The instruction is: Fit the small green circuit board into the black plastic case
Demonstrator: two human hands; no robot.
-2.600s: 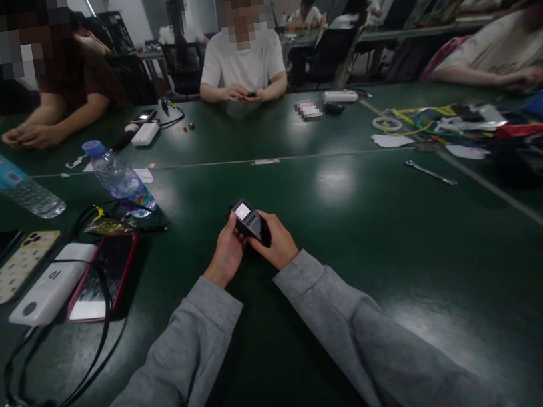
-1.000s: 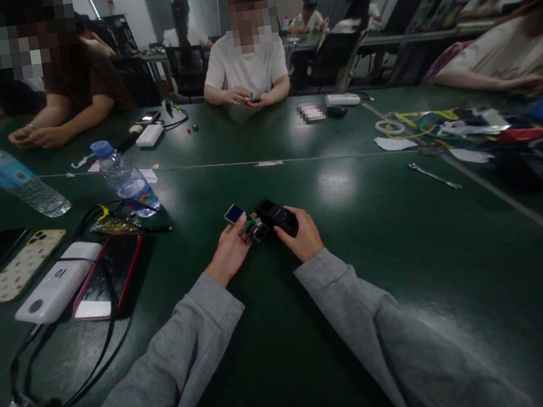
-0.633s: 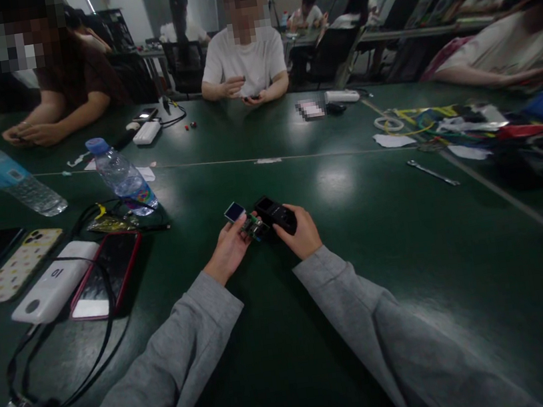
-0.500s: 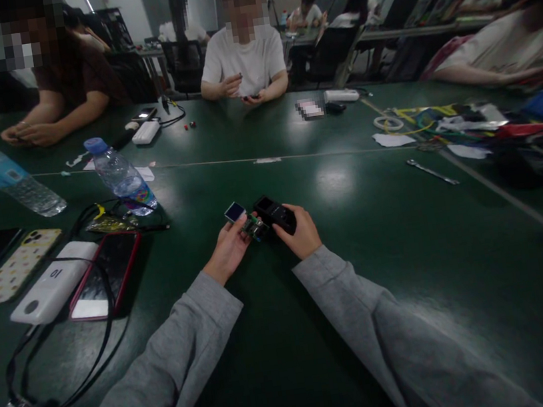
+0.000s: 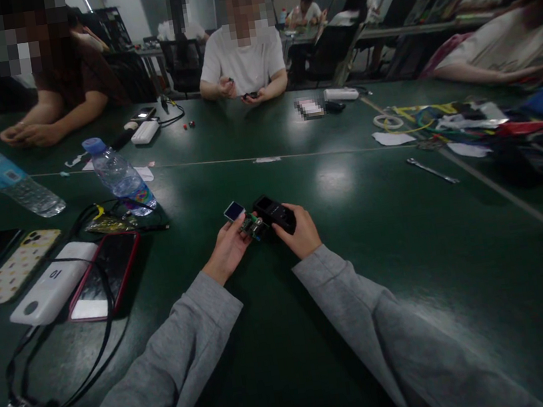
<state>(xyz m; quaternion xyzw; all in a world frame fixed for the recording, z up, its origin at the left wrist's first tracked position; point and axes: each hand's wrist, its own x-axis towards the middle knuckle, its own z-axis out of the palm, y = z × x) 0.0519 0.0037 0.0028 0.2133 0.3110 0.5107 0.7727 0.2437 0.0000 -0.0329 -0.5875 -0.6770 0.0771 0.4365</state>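
In the middle of the table my left hand (image 5: 229, 248) is closed on a green circuit board (image 5: 254, 227) with a small screen (image 5: 235, 211) at its far left end. The thumb lies near the screen's lower edge. My right hand (image 5: 302, 231) is closed round a black plastic casing (image 5: 272, 211) with a rectangular window in it. Board and casing are held close side by side; whether they touch I cannot tell. Fingers hide the board's near left part and the casing's right end.
To my left lie a white power bank (image 5: 53, 285), a red-edged phone (image 5: 106, 275), a patterned phone (image 5: 17, 266) and a looped black cord. Two water bottles, the nearer (image 5: 120, 177), stand beyond. A wrench (image 5: 432, 171) and tangled cables (image 5: 446, 121) lie right. Other people sit around.
The circuit board has turned slightly in my left hand; the casing stays nearly where it was. Across the table, a person's hand has lowered a little.
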